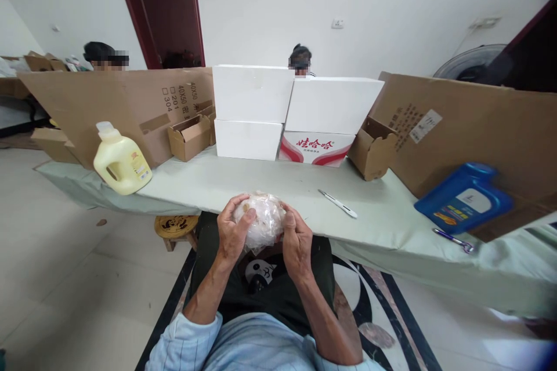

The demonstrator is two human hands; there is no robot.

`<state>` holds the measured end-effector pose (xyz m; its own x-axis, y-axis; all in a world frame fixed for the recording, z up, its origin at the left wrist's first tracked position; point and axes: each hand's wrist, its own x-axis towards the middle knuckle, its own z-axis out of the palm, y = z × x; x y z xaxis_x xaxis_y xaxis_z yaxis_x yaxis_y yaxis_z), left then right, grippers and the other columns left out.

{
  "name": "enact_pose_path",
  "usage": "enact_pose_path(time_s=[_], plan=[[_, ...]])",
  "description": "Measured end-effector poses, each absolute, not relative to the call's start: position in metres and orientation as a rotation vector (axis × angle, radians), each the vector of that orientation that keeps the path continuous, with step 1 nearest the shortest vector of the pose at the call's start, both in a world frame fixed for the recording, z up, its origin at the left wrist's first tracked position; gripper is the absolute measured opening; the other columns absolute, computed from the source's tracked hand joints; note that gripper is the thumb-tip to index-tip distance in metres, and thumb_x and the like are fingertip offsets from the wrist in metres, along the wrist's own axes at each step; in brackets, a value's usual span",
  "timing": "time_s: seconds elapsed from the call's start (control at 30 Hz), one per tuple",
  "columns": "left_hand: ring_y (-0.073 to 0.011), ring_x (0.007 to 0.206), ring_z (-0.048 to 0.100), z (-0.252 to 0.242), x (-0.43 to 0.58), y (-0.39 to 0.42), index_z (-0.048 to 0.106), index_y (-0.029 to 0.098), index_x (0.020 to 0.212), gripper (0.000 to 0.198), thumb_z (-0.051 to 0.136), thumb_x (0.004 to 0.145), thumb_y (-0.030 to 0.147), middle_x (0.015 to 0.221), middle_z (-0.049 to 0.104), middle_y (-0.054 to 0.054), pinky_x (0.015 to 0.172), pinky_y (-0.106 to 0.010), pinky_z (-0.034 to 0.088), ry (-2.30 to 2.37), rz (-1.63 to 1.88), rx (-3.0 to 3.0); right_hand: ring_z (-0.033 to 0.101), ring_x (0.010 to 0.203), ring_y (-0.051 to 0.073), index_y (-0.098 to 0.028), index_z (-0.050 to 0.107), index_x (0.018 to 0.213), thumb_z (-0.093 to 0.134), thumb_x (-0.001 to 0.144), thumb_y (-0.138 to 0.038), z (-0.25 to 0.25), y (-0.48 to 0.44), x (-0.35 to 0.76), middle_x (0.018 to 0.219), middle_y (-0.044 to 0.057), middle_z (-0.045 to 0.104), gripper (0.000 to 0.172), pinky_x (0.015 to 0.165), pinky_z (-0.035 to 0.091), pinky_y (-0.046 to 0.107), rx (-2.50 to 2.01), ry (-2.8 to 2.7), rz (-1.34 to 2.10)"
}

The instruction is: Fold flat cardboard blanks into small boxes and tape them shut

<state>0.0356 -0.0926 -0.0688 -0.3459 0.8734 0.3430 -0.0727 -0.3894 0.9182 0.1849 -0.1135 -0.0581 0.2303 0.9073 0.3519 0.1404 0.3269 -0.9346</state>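
A rounded bundle of crinkled clear plastic (263,220) is held between my two hands above my lap, at the table's front edge. Something pale shows through the plastic, but its kind cannot be made out. My left hand (235,226) grips the bundle's left side, thumb pressed on top. On the right side my right hand (297,237) closes on it, thumb and curled fingers at the edge. A white utility knife (338,204) lies on the table to the right of my hands.
A yellow jug (119,159) stands left on the green-clothed table (191,185). White boxes (255,95) are stacked at the back, between small brown cartons (190,136). To the right are a blue bottle (465,197) and a purple-handled razor (452,239). Two people sit beyond cardboard panels (470,122).
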Motion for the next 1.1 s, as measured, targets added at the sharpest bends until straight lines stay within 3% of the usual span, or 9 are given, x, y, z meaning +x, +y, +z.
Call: enact_pose_path(time_s=[0.1, 0.17, 0.3, 0.4, 0.53, 0.7, 0.8, 1.0, 1.1], plan=[[-0.0258, 0.102, 0.071, -0.072, 0.036, -0.09, 0.077, 0.018, 0.116, 0.047, 0.079, 0.082, 0.05, 0.104, 0.077, -0.008, 0.09, -0.033, 0.057, 1.149, 1.861, 1.168, 0.061, 0.06, 0.016, -0.017, 0.071, 0.126, 0.053, 0.104, -0.052, -0.065, -0.121, 0.184, 0.071, 0.0, 0.066, 0.045, 0.062, 0.055, 0.03, -1.125, -1.228, 0.502], [-0.0254, 0.102, 0.071, -0.075, 0.037, -0.09, 0.076, 0.018, 0.117, 0.048, 0.079, 0.083, 0.052, 0.108, 0.077, -0.008, 0.09, -0.033, 0.057, 1.149, 1.88, 1.155, 0.07, 0.08, 0.019, -0.019, 0.071, 0.126, 0.054, 0.106, -0.045, -0.068, -0.124, 0.183, 0.093, 0.006, 0.074, 0.037, 0.078, 0.06, 0.035, -1.081, -1.309, 0.342], [-0.0249, 0.107, 0.07, -0.079, 0.045, -0.093, 0.074, 0.018, 0.12, 0.05, 0.076, 0.086, 0.054, 0.119, 0.075, -0.009, 0.094, -0.032, 0.056, 1.143, 1.902, 1.135, 0.069, 0.118, 0.026, -0.021, 0.064, 0.144, 0.045, 0.109, -0.04, -0.076, -0.128, 0.176, 0.13, 0.014, 0.072, 0.044, 0.101, 0.057, 0.044, -1.027, -1.497, 0.202], [-0.0245, 0.108, 0.07, -0.08, 0.052, -0.097, 0.07, 0.018, 0.125, 0.055, 0.074, 0.088, 0.058, 0.123, 0.073, -0.01, 0.092, -0.031, 0.056, 1.141, 1.876, 1.121, 0.065, 0.125, 0.03, -0.021, 0.054, 0.155, 0.047, 0.108, -0.046, -0.081, -0.126, 0.171, 0.139, 0.016, 0.067, 0.054, 0.106, 0.055, 0.048, -1.061, -1.525, 0.226], [-0.0243, 0.103, 0.071, -0.075, 0.048, -0.1, 0.064, 0.018, 0.135, 0.069, 0.075, 0.086, 0.066, 0.124, 0.073, -0.01, 0.087, -0.031, 0.058, 1.098, 1.741, 1.205, 0.064, 0.125, 0.031, -0.022, 0.058, 0.15, 0.053, 0.106, -0.045, -0.084, -0.118, 0.174, 0.136, 0.015, 0.069, 0.05, 0.111, 0.052, 0.051, -1.102, -1.457, 0.226], [-0.0328, 0.126, 0.065, -0.067, 0.024, -0.093, 0.069, 0.018, 0.13, 0.082, 0.085, 0.07, 0.072, 0.133, 0.07, -0.013, 0.108, -0.038, 0.053, 1.026, 1.59, 1.529, 0.067, 0.121, 0.028, -0.021, 0.063, 0.143, 0.055, 0.105, -0.045, -0.089, -0.111, 0.185, 0.134, 0.014, 0.07, 0.046, 0.107, 0.054, 0.045, -1.078, -1.383, 0.304], [-0.0351, 0.134, 0.061, -0.069, 0.018, -0.09, 0.064, 0.018, 0.14, 0.097, 0.086, 0.066, 0.076, 0.142, 0.066, -0.014, 0.111, -0.039, 0.051, 1.031, 1.59, 1.546, 0.067, 0.123, 0.028, -0.02, 0.064, 0.141, 0.055, 0.105, -0.048, -0.095, -0.111, 0.186, 0.135, 0.013, 0.07, 0.047, 0.108, 0.054, 0.044, -1.082, -1.371, 0.401], [-0.0335, 0.126, 0.064, -0.079, 0.032, -0.089, 0.069, 0.016, 0.129, 0.08, 0.081, 0.075, 0.074, 0.131, 0.068, -0.013, 0.111, -0.042, 0.051, 1.125, 1.768, 1.416, 0.053, 0.145, 0.032, -0.018, 0.046, 0.159, 0.052, 0.104, -0.059, -0.107, -0.111, 0.174, 0.159, 0.017, 0.054, 0.069, 0.119, 0.045, 0.048, -1.066, -1.405, 0.572], [-0.034, 0.13, 0.061, -0.081, 0.038, -0.089, 0.065, 0.016, 0.136, 0.081, 0.076, 0.08, 0.074, 0.136, 0.064, -0.014, 0.114, -0.044, 0.049, 1.108, 1.751, 1.416, 0.054, 0.145, 0.032, -0.017, 0.04, 0.162, 0.052, 0.103, -0.06, -0.108, -0.107, 0.172, 0.159, 0.018, 0.054, 0.074, 0.118, 0.047, 0.048, -1.076, -1.357, 0.594]])
